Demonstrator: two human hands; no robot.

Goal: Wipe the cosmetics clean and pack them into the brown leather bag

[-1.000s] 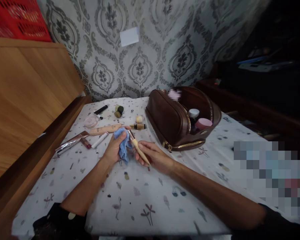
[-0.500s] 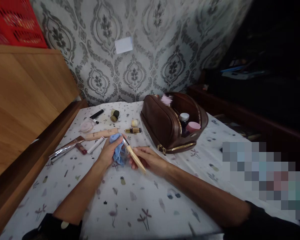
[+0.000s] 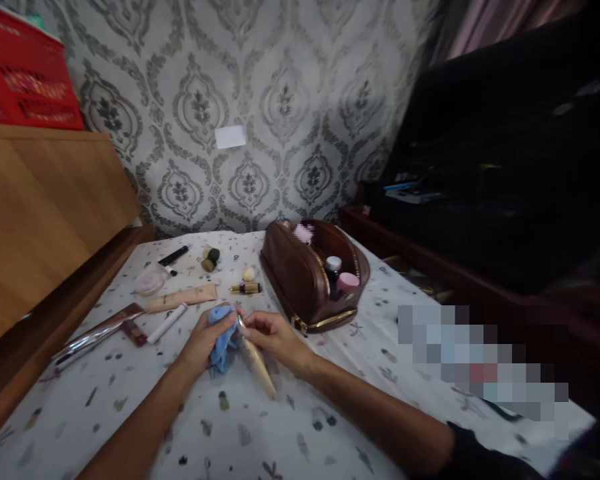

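My left hand [image 3: 200, 345] is closed round a crumpled blue cloth [image 3: 222, 345] above the table. A makeup brush [image 3: 257, 367] with a pale tapered handle slants toward me, its far end at the cloth; the bristles are hidden. With pinched fingers, my right hand [image 3: 276, 339] grips this brush near its silver collar. Just beyond my hands lie a gold and black lipstick-like tube [image 3: 245, 289], a beige tube [image 3: 183, 298] and a white stick [image 3: 167, 324].
An open brown leather cosmetic bag [image 3: 293, 283] holds a white-capped bottle [image 3: 333, 263] and a pink-lidded jar [image 3: 348, 282]. Left lie a round pink compact [image 3: 150, 281], a black pen-like item [image 3: 175, 255] and a shiny tube [image 3: 100, 330]. A wooden cabinet [image 3: 50, 220] borders the table's left side.
My right hand has shifted up the brush toward its collar, and the handle's end now points more steeply toward me. The whole view has swung, so the tabletop things appear lower and further left.
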